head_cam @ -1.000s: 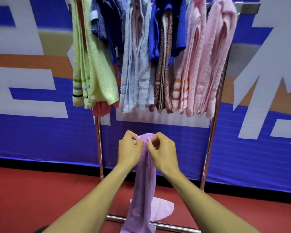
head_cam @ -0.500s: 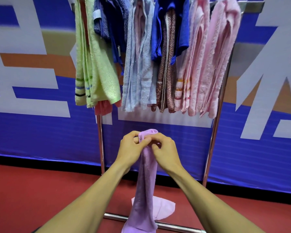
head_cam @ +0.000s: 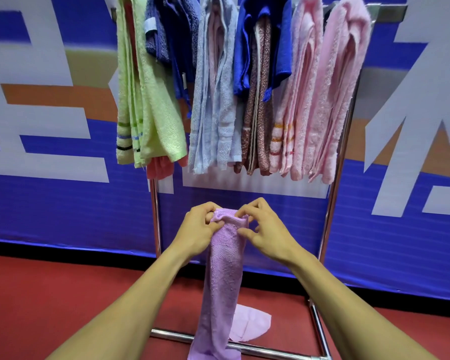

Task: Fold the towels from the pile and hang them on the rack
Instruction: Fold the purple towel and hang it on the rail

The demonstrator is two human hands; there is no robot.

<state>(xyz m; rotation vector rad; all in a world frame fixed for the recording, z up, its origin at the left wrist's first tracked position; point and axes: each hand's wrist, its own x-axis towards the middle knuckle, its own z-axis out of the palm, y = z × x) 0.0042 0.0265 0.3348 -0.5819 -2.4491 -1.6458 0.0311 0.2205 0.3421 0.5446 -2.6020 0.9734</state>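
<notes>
Pinching purple towel, left hand, right hand

Left hand and right hand pinch the purple towel below the rack

At the centre of the frame, the left hand and right hand, pressed together half a second ago, now sit slightly apart. Between them the bunched top edge of the long lilac terry towel spreads wider, its upper fold opening across the gap.
</notes>
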